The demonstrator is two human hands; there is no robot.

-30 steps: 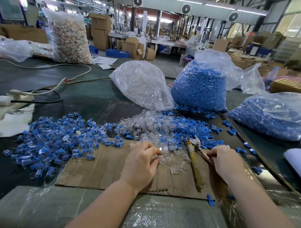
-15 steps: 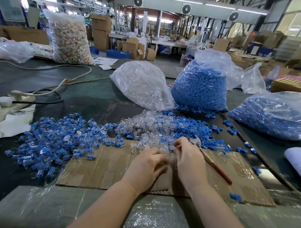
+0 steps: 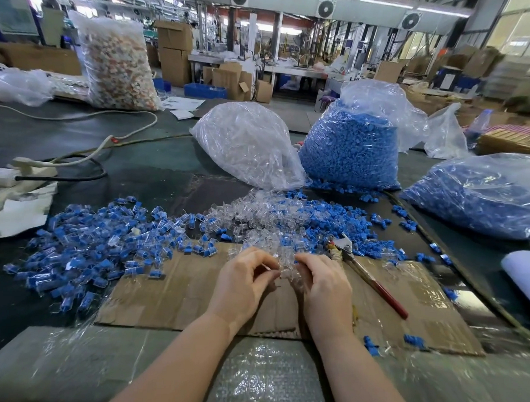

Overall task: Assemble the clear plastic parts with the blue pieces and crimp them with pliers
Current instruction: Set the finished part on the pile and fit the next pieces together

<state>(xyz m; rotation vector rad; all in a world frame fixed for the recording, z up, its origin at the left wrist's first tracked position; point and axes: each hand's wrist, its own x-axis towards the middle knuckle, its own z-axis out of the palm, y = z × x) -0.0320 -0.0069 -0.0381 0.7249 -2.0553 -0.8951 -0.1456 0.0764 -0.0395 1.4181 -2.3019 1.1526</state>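
hands: our left hand and right hand close together, fingers curled, pinching clear plastic parts
pliers: lying on cardboard, just right of our right hand

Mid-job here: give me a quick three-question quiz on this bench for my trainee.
1. True or false: the pliers lie on the cardboard, in neither hand.
2. Which hand is nearer the pliers: A left hand, B right hand?
3. The pile of finished blue-and-clear pieces lies to which side of the hands?

Key: 1 true; 2 B; 3 left.
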